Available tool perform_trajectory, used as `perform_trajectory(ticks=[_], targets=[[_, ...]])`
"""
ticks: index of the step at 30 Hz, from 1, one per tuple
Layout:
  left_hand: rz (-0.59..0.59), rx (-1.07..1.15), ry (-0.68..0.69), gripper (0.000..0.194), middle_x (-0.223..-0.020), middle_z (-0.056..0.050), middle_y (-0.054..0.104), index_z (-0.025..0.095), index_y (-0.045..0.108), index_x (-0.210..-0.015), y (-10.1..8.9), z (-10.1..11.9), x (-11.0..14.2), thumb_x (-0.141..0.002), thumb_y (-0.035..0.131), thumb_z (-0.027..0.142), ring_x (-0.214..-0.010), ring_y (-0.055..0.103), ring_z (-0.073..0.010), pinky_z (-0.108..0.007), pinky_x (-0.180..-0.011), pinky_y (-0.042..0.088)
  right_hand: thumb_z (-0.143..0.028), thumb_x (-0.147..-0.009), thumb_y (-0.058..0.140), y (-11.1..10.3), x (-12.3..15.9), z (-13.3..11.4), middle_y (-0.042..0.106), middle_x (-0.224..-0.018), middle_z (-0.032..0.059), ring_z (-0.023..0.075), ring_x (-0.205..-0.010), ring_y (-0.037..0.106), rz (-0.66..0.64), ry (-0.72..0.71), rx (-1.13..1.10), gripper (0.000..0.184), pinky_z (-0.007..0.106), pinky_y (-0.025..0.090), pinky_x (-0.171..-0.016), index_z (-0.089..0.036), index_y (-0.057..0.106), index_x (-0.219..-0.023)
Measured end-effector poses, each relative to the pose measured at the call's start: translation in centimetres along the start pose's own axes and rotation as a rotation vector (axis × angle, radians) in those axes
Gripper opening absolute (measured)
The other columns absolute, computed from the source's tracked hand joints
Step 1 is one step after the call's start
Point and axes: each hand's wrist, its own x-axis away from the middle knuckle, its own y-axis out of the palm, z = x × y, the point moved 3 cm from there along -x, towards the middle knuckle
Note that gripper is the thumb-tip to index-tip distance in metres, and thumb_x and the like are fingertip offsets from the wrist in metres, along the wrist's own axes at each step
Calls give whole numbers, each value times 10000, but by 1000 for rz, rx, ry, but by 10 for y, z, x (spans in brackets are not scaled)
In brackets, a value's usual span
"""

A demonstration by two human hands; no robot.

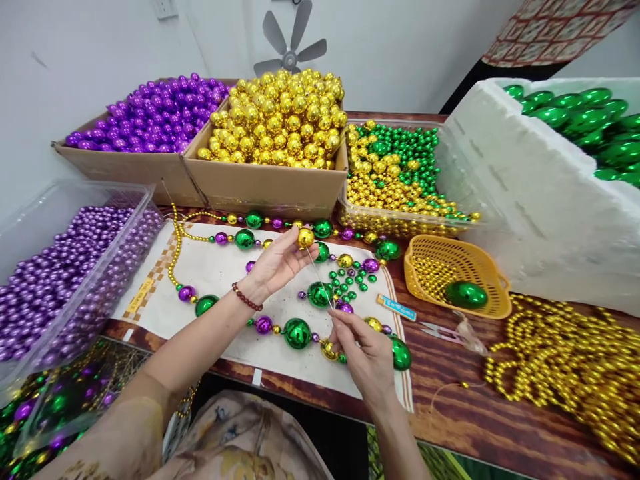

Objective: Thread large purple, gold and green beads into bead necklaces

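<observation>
My left hand (pixel 280 263), wearing a dark beaded bracelet (pixel 247 297), pinches a shiny gold ball bead (pixel 305 238) between thumb and fingers. From that bead a thin pale wire or thread (pixel 320 277) slants down to my right hand (pixel 367 357), whose fingertips are closed on it. Whether its end passes through the bead is too fine to tell. Under both hands lies a white cloth (pixel 200 327) bearing strands of green, purple and gold beads, with a large green bead (pixel 297 333) between my hands. Loose small green beads (pixel 350 283) sit beyond my right hand.
Behind stand boxes of purple beads (pixel 155 113) and gold beads (pixel 280 113), plus a mixed-bead tub (pixel 400 167). A purple-bead tub (pixel 65 267) is left. On the right are a yellow basket (pixel 493 303), pink-handled snips (pixel 443 332), gold bead strands (pixel 565 373) and a foam box (pixel 540 193).
</observation>
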Motion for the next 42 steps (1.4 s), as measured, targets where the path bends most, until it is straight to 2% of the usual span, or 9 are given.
perform_trajectory(ticks=[7,12,19,22,25,30,34,37,42], targets=[[-98,-74,87,171,-916,-56,710,128,684,-1000,7,-5,12,-876,727,237,-850,717,-180,-377,-901,568,-281,-970,560,6,1,3,657,-614,-26,105,-485,639,27,25,-53,191,195,505,-486,-189,723,-1006],[-173,-184,106,276,-978,-43,686,156,706,-1030,12,-21,25,-813,794,301,-837,703,-171,-387,-893,561,-315,-965,569,10,-3,-2,637,-603,-33,101,-460,611,54,53,-82,204,198,497,-473,-195,723,-1023],[-372,-610,56,416,-1017,-54,673,195,681,-1204,8,-52,39,-834,767,366,-833,639,-120,-292,-817,511,-374,-921,629,5,-12,-5,641,-626,-16,111,-500,612,197,143,-238,204,208,512,-492,-179,690,-916],[-304,-773,75,431,-1114,-95,676,191,658,-1231,-6,-42,33,-868,719,415,-950,664,-165,-318,-864,513,-351,-894,669,-4,-10,-3,641,-619,-18,105,-500,603,257,165,-342,175,200,498,-485,-177,690,-896],[-177,-900,107,356,-1088,-103,693,179,671,-1155,-27,-19,18,-891,671,419,-893,676,-168,-330,-830,533,-321,-867,704,-14,-5,1,642,-617,-21,100,-495,593,330,176,-426,145,196,489,-486,-180,668,-860],[-80,-1239,393,211,-909,-55,705,182,706,-1026,-40,9,-9,-859,651,298,-808,614,-170,-317,-802,492,-329,-866,701,-21,6,10,622,-627,-23,112,-525,590,357,191,-522,157,211,486,-488,-185,647,-897],[-355,-1524,498,106,-834,-56,675,215,736,-854,-18,-15,-25,-832,634,191,-793,586,-197,-312,-831,437,-349,-872,687,-19,13,16,629,-678,-7,129,-560,604,313,248,-520,192,220,479,-460,-184,647,-962],[-548,-1707,454,156,-786,-60,628,211,706,-762,0,-42,-39,-795,607,94,-731,572,-199,-306,-800,419,-354,-874,686,-19,19,19,640,-697,0,132,-576,617,328,258,-494,207,224,494,-476,-183,649,-984],[-594,-1831,338,237,-710,-56,576,189,612,-645,12,-64,-63,-733,574,-27,-723,596,-212,-327,-818,418,-354,-872,700,-21,25,21,671,-722,11,137,-587,637,323,268,-512,199,237,528,-504,-188,661,-975]])
